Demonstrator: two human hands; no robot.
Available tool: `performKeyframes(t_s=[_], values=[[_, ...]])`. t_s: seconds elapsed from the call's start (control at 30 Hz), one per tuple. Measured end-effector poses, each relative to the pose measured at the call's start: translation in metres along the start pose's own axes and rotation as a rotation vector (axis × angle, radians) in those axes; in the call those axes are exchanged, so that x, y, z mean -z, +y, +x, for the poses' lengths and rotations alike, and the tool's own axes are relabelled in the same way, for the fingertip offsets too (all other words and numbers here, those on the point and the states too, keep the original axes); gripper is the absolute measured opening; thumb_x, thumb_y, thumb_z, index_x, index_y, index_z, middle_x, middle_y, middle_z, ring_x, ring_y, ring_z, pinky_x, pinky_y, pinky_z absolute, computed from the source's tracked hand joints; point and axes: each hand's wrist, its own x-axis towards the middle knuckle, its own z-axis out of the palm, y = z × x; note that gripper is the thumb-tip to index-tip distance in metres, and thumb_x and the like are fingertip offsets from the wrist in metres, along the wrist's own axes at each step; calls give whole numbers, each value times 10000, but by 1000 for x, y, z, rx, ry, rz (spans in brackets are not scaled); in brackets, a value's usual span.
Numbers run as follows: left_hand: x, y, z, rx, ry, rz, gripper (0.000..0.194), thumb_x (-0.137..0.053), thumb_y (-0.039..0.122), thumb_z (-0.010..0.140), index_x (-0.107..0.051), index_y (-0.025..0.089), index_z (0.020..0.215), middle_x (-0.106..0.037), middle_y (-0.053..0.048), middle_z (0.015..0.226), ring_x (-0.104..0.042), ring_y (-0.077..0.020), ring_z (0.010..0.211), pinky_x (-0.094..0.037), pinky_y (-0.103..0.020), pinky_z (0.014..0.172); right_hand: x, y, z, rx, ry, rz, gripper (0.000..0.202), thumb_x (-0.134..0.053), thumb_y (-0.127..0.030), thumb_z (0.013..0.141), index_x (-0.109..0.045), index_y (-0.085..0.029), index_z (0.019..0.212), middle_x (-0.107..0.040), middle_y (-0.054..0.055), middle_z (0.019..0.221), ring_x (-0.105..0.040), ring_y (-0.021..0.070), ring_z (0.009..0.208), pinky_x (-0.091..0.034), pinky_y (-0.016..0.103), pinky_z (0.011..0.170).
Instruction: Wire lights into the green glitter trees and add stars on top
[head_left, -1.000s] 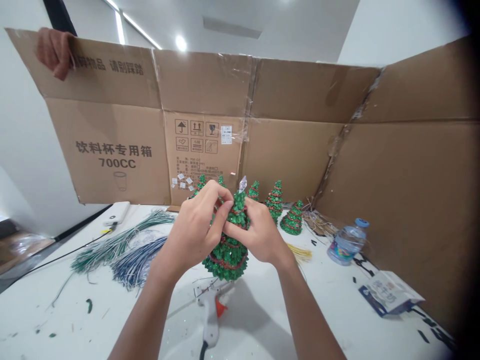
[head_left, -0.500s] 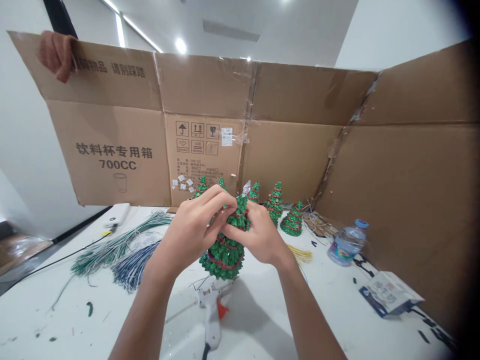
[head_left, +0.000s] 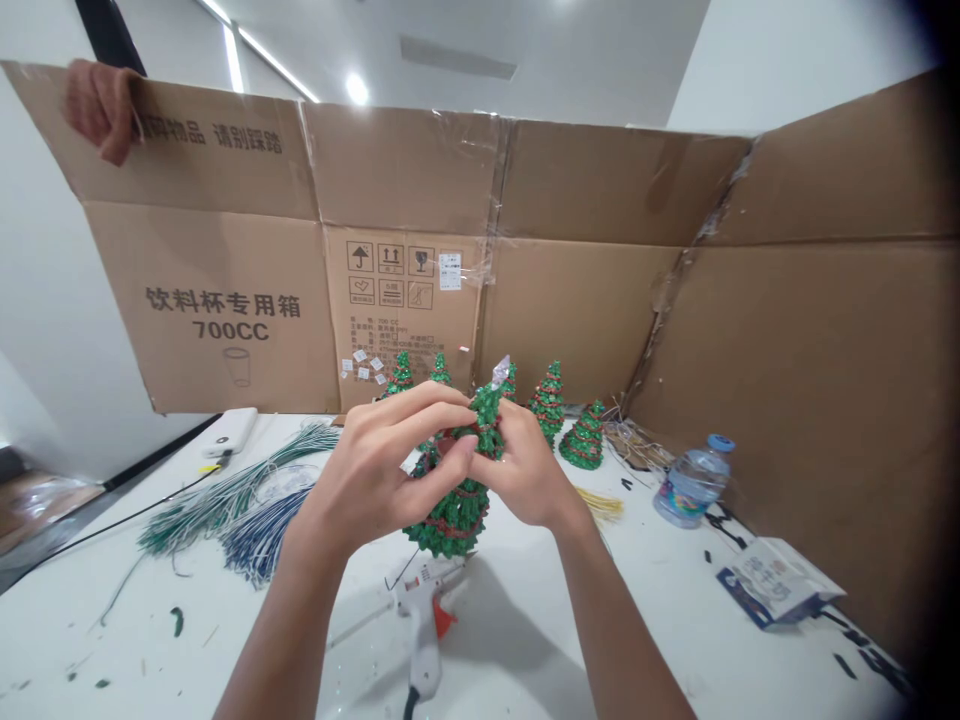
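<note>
A small green decorative Christmas tree [head_left: 448, 525] with red garland wound round it is held between my hands, above the table. My left hand [head_left: 382, 465] has its thumb and fingertips against the upper left side of the tree. From the right, my right hand [head_left: 529, 468] grips the upper part, its fingers partly hidden behind the tree. A clear, pointed crystal-like piece [head_left: 501, 372] shows at the tree's tip; whether it is attached or stands behind, I cannot tell. Below the tree a white glue gun [head_left: 425, 640] with an orange trigger lies on the table.
Several finished-looking green trees [head_left: 550, 405] stand behind my hands, before a cardboard wall [head_left: 585, 320]. Bundles of green wire [head_left: 247, 490] and blue wire [head_left: 266, 535] lie left. A water bottle [head_left: 691, 482] and a flattened carton [head_left: 780, 582] are right.
The tree's top has tilted slightly to the right, and the clear pointed piece shows more. My left thumb and index finger have spread a little apart along the tree.
</note>
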Motion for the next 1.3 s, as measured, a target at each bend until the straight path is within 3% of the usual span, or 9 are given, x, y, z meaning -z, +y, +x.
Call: performKeyframes(t_s=[0.27,0.47,0.53,0.7,0.8,0.9,1.1,1.23,1.3], values=[[2,-5,-1,67,93,-312,170,-717,130,994,-834,238,1056,-807,-49,1141,-756,-187,1010,-596,-352,923,3,2,-2,158,18,47,159,-792,-324,952,-695,-238,1045,-685,7,1087,-626,204,949,-462,328,839],[6,-13,-4,201,114,-485,51,-738,223,1013,-786,235,1023,-748,-58,1100,-706,-204,1061,-581,-343,934,2,-1,-3,140,11,71,213,-825,-363,923,-686,-234,1021,-660,-9,987,-626,189,892,-461,325,791],[7,-18,-7,289,47,-528,108,-735,314,1027,-746,240,1105,-722,-69,1154,-687,-222,1119,-564,-359,990,1,-1,-3,139,7,78,221,-829,-360,918,-691,-241,1045,-681,-6,1013,-640,191,902,-469,332,803],[5,-31,-21,421,-328,-719,524,-697,577,1020,-576,299,1447,-663,-100,1421,-634,-273,1304,-485,-424,1161,0,1,-4,110,28,124,234,-836,-407,900,-716,-220,972,-681,18,967,-658,213,887,-491,364,808],[2,-38,-32,448,-373,-816,743,-632,786,958,-520,296,1506,-650,-127,1469,-636,-308,1325,-494,-455,1163,-2,1,-4,94,7,122,250,-839,-434,890,-729,-222,962,-680,30,975,-656,224,886,-492,378,808],[3,-45,-41,552,-281,-727,793,-501,878,957,-622,239,1410,-698,-145,1365,-680,-317,1249,-541,-459,1108,-3,0,-3,75,24,123,246,-845,-418,888,-731,-226,991,-700,38,1001,-673,232,912,-506,387,835],[25,-41,-63,783,-25,-408,435,-551,623,1080,-689,215,1146,-737,-77,1098,-691,-211,988,-552,-322,863,-1,7,-1,37,151,119,227,-817,-438,919,-717,-234,933,-722,19,916,-683,221,843,-528,388,826],[35,-14,-86,839,-49,-222,338,-680,535,1031,-718,216,928,-714,-18,868,-626,-174,799,-475,-295,759,3,18,-1,-36,267,89,277,-823,-486,916,-704,-237,897,-721,18,881,-669,220,803,-531,391,790],[31,7,-104,856,-186,-61,394,-614,548,1054,-696,223,846,-675,5,746,-577,-162,685,-419,-299,671,6,23,-2,-48,323,83,288,-827,-493,915,-701,-236,883,-721,19,893,-664,215,794,-531,389,777]])
